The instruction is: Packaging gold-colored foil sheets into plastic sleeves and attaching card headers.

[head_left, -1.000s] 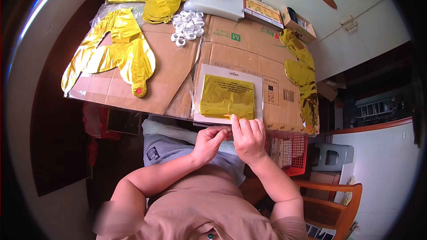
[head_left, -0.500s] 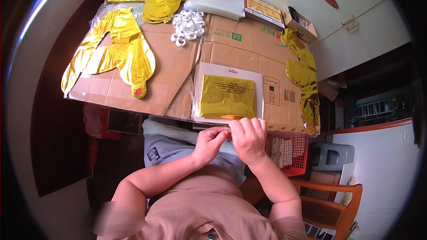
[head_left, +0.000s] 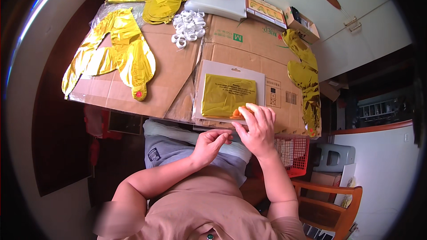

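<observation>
Gold foil packet [head_left: 229, 97] is lying flat on a white card [head_left: 219, 67], centre of the frame, just right of middle. Card is resting on the cardboard [head_left: 171, 73], near its front edge.

Right hand [head_left: 259, 129] is hanging over the packet's lower right corner, fingers bending loosely, thumb standing apart; hand open. Cannot tell whether fingertips are touching foil. Orange reflection is showing beside them.

Left hand [head_left: 212, 146] is sitting below the card, fingers curling in, thumb closing against forefinger. Cannot tell whether anything thin is lying between.

Large gold foil shape [head_left: 126, 46] is spreading across the left; more gold foil [head_left: 160, 5] is lying upper left, another piece [head_left: 304, 73] along the right edge. White ribbon rolls [head_left: 189, 26] are clustering upper centre, below a whitish plastic box [head_left: 213, 3].
</observation>
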Demonstrator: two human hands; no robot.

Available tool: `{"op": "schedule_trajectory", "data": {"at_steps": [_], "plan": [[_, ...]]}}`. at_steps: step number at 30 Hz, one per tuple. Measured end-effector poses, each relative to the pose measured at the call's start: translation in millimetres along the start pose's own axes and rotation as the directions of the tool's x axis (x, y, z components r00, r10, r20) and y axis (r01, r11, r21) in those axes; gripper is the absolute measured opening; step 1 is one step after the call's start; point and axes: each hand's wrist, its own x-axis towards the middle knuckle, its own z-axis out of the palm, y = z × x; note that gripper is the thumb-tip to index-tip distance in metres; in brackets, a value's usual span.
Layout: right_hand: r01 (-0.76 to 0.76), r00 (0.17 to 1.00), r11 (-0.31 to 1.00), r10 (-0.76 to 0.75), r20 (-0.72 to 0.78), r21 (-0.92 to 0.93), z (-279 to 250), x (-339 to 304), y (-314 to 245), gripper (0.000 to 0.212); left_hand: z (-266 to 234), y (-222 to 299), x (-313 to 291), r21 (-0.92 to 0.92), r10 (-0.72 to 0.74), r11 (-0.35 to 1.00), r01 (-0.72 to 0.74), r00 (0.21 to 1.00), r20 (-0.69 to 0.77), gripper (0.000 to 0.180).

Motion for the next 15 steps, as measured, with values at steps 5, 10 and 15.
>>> {"op": "schedule_trajectory", "data": {"at_steps": [5,10,15], "plan": [[0.168,0.986,0.983,-0.168,0.006,-0.078,3,6,3,0.045,-5,14,4,0.009,-0.075,0.997,0.075,0.997,0.030,0.029],[0.251,0.965,0.959,-0.259,-0.039,-0.134,21,10,-1,0.041,-6,8,7,0.133,-0.066,0.989,0.060,0.997,0.040,0.031],[0.258,0.964,0.964,-0.261,-0.049,-0.063,29,22,-12,0.029,-7,8,7,0.211,-0.039,0.977,0.029,0.998,0.046,0.031]]}}
